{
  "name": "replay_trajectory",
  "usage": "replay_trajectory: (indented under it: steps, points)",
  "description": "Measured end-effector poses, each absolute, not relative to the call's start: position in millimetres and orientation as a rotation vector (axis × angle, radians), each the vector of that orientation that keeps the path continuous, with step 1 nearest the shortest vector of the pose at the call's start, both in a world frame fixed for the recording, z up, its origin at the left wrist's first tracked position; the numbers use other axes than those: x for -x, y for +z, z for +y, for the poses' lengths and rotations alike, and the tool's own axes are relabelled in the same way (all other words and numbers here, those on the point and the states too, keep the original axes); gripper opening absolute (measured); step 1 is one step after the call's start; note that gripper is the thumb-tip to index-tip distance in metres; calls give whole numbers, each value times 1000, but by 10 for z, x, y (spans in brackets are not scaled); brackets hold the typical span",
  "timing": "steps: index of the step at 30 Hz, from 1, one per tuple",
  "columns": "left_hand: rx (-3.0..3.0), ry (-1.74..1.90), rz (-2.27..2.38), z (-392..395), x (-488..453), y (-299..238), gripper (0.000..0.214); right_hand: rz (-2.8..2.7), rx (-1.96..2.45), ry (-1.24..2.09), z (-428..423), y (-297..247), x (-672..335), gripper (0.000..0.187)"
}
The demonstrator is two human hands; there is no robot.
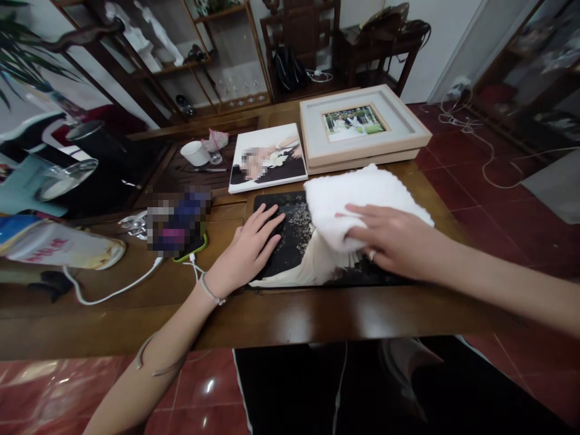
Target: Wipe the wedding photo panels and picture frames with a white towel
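A dark photo panel (285,248) showing a pale flowing dress lies flat near the front edge of the wooden table. My left hand (249,244) rests on its left end, fingers spread and holding nothing. A white cloth (362,199) covers much of the panel's right part. My right hand (394,238), with a ring on one finger, grips the cloth's near side and presses it on the panel. What the cloth covers is hidden. Just behind the panel lies a smaller white-edged photo print (272,158).
Stacked photo frames (362,127) stand at the back right. On the left are a phone (193,248) with white charging cables, a plastic canister (63,241) on its side, a white cup (194,153) and a dark pot (93,142). The wooden table (317,317) ends close to me.
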State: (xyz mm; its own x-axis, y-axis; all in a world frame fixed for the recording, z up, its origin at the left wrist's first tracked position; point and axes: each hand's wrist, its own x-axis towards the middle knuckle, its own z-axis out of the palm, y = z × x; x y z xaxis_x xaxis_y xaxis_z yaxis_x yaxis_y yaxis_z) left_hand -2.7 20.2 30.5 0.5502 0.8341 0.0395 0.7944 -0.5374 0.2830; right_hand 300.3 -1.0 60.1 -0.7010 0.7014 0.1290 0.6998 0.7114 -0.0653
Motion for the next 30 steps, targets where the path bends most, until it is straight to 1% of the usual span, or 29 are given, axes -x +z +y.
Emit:
replay_trajectory:
  steps: [3,5,8,12,14,16,21,23,25,28,30]
  points:
    - [-2561,265,1361,206,28,298,45,-2702,1330,-30,193,590,-3118,29]
    - [-2564,271,1360,207,26,294,45,-2715,1330,-55,105,572,-3084,31]
    - [-2567,268,1366,208,22,286,45,-2760,1162,-48,-308,546,-2898,37]
    - [-2574,254,1378,208,19,278,45,-2760,944,79,-785,556,-2694,36]
    - [-2573,253,1379,207,16,281,45,-2774,902,112,-749,557,-2724,35]
    - [-2563,250,1382,204,10,289,45,-2765,910,74,-526,536,-2839,35]
    - [-2542,224,1393,190,-9,311,45,-2637,1068,-8,87,433,-3115,33]
    - [-2543,229,1397,185,-14,314,45,-2615,1101,-17,55,401,-3089,34]
    - [-2544,229,1403,183,-18,314,44,-2646,1060,-8,-149,383,-2992,35]
    - [-2549,225,1408,185,-22,311,44,-2728,909,96,-494,388,-2861,38]
    - [-2550,228,1408,188,-23,308,44,-2764,842,162,-556,396,-2879,41]
